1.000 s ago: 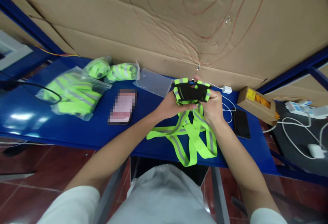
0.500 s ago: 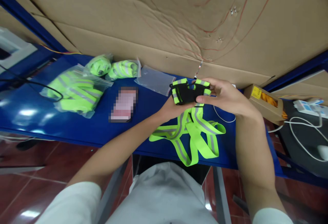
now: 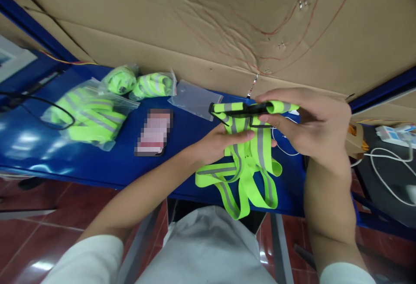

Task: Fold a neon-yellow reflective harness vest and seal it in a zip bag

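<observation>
A neon-yellow reflective harness [image 3: 243,188] with grey stripes hangs in loops over the blue table's front part. Black plastic buckle parts [image 3: 248,109] join its upper straps and are seen nearly edge-on. My left hand [image 3: 217,143] is closed around the straps just below the buckle, thumb across the front and fingers mostly hidden behind. My right hand [image 3: 315,121] pinches the right end of the buckle and its folded strap between thumb and fingers. The lower loops droop past the table edge.
Bagged reflective straps [image 3: 94,117] lie at the left, with smaller bags [image 3: 152,85] behind. A blurred-out phone [image 3: 154,132] and a flat clear bag [image 3: 195,99] rest on the blue table [image 3: 182,143]. Cardboard [image 3: 146,28] stands behind. A cardboard box [image 3: 355,141] and white cables are at the right.
The buckle has tilted from showing its face to nearly edge-on. My right hand has turned and shifted right; my left hand now holds the straps lower down, below the buckle.
</observation>
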Demonstrator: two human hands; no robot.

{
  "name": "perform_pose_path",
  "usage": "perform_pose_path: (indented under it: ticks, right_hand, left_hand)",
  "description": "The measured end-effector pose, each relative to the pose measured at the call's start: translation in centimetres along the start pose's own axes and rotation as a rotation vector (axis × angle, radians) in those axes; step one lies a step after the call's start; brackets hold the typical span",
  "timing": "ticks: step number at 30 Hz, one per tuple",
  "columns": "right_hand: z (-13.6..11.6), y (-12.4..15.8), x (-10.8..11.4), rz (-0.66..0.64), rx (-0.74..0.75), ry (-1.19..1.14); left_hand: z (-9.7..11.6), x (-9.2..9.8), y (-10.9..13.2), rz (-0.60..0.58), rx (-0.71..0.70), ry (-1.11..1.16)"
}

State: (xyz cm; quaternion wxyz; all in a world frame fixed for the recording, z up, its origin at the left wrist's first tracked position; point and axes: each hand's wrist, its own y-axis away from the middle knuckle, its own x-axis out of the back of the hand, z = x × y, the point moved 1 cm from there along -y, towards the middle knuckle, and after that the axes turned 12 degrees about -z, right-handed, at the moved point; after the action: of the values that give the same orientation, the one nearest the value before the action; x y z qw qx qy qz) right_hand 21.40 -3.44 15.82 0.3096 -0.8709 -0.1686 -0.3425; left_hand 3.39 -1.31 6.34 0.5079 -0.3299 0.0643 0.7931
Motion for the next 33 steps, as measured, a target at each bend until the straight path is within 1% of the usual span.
perform_pose_path:
  ticks: [4, 6, 8, 10, 12, 13, 14, 15, 17, 19, 21, 24, 26, 28, 30, 33]
  right_hand:
    - [1.5, 0.3, -1.0, 0.004, 0.215, 0.161]
    - [2.0, 0.1, -1.4, -0.037, 0.243, 0.223]
    - [2.1, 0.0, -1.2, -0.118, 0.202, 0.276]
    - [2.0, -0.1, -0.5, -0.244, 0.141, 0.261]
    - [2.1, 0.0, 0.6, -0.402, 0.075, 0.151]
    - [2.2, 0.1, 1.2, -0.466, 0.041, 0.071]
    - [2.5, 0.2, 1.7, -0.497, 0.011, -0.015]
    - [2.8, 0.3, 2.0, -0.487, -0.018, -0.091]
    - [3.5, 0.1, 1.9, -0.401, -0.084, -0.193]
    - [4.1, -0.3, 0.9, -0.365, -0.14, -0.237]
    - [4.4, -1.0, -0.5, -0.39, -0.178, -0.238]
    - [4.2, -1.8, -1.8, -0.355, -0.198, -0.22]
    - [3.9, -2.0, -1.7, -0.31, -0.189, -0.235]
    - [3.1, -1.9, -1.2, -0.249, -0.163, -0.272]
    - [1.8, -1.7, -0.5, -0.12, -0.135, -0.278]
    - [-0.7, -1.1, -0.1, 0.221, -0.066, -0.194]
  left_hand:
    - [0.8, 1.2, 0.7, 0.057, -0.069, 0.05]
    - [1.1, 1.6, 0.8, 0.059, -0.105, 0.073]
    - [1.2, 1.8, 0.7, 0.086, -0.114, 0.071]
    - [1.2, 1.8, 0.4, 0.154, -0.078, 0.06]
    - [1.3, 1.9, 0.1, 0.222, -0.04, 0.043]
    - [1.3, 2.0, 0.0, 0.238, -0.037, 0.036]
    - [1.4, 2.0, 0.0, 0.244, -0.047, 0.03]
    - [1.5, 2.0, -0.1, 0.245, -0.064, 0.024]
    - [1.6, 2.0, 0.0, 0.236, -0.079, 0.012]
    - [1.6, 1.9, 0.1, 0.239, -0.077, -0.012]
    - [1.5, 1.8, 0.1, 0.261, -0.076, -0.022]
    - [1.6, 1.5, -0.3, 0.281, -0.068, 0.019]
    - [1.9, 0.9, -0.7, 0.258, -0.068, 0.03]
    - [2.6, 0.1, -0.9, 0.205, -0.083, 0.007]
    - [3.2, -1.0, -1.0, 0.141, -0.073, -0.039]
    - [4.1, -2.9, -1.2, 0.062, -0.042, -0.211]
